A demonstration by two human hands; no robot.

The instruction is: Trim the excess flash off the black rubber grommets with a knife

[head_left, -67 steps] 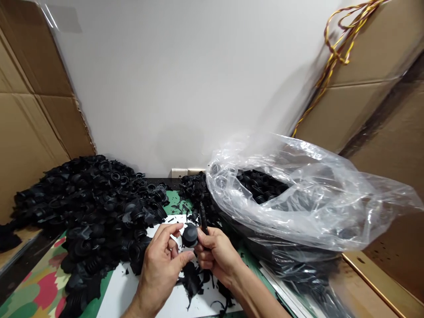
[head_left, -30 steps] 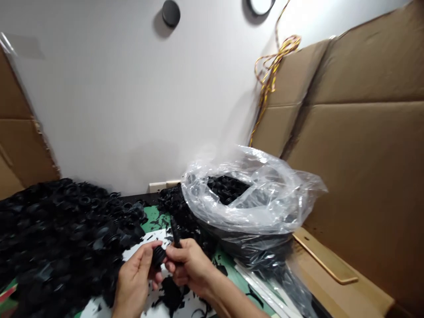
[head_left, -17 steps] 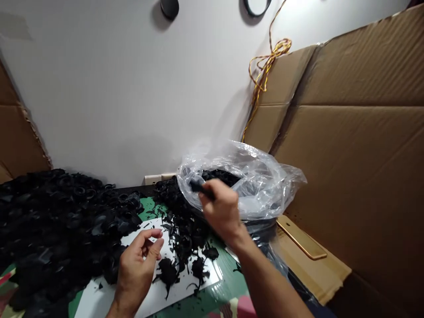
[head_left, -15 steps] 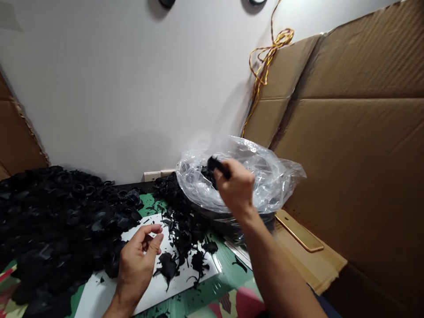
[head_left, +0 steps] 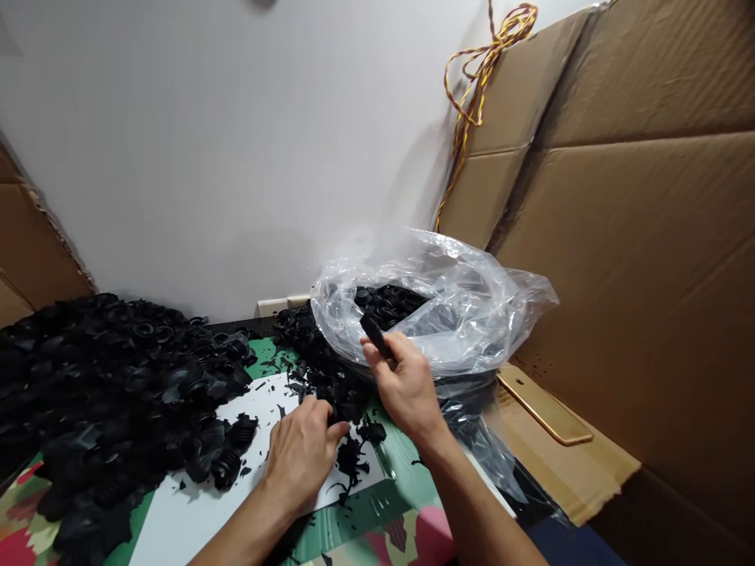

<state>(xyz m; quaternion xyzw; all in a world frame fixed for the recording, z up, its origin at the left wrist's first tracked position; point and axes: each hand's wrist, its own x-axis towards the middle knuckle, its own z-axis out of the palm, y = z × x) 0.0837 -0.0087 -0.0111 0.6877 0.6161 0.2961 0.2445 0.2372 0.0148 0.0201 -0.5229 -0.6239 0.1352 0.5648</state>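
Note:
In my right hand (head_left: 406, 385) is a short, black, bar-like piece (head_left: 376, 334), gripped between thumb and fingers with its end sticking up. The hand is just in front of a clear plastic bag (head_left: 472, 346), whose mouth gapes over many black ribbed rubber-like parts (head_left: 386, 303). My left hand (head_left: 300, 448) is lowered palm down over black scraps (head_left: 351, 460) on a white sheet (head_left: 194, 519). Its fingers are curled; what they hold, if anything, is hidden behind the hand. More black scraps (head_left: 330, 377) are heaped beyond it.
A large heap of black ribbed parts (head_left: 118, 385) covers the left side of the green table (head_left: 406, 479). To the right, a gold phone (head_left: 546, 407) lies on a cardboard flap (head_left: 590, 472). Cardboard walls (head_left: 661, 251) and a twisted yellow cable (head_left: 472, 94) stand behind.
My right hand has drawn back from above the bag's mouth toward me, still holding the black piece. My left hand has moved right and turned palm down onto the scraps.

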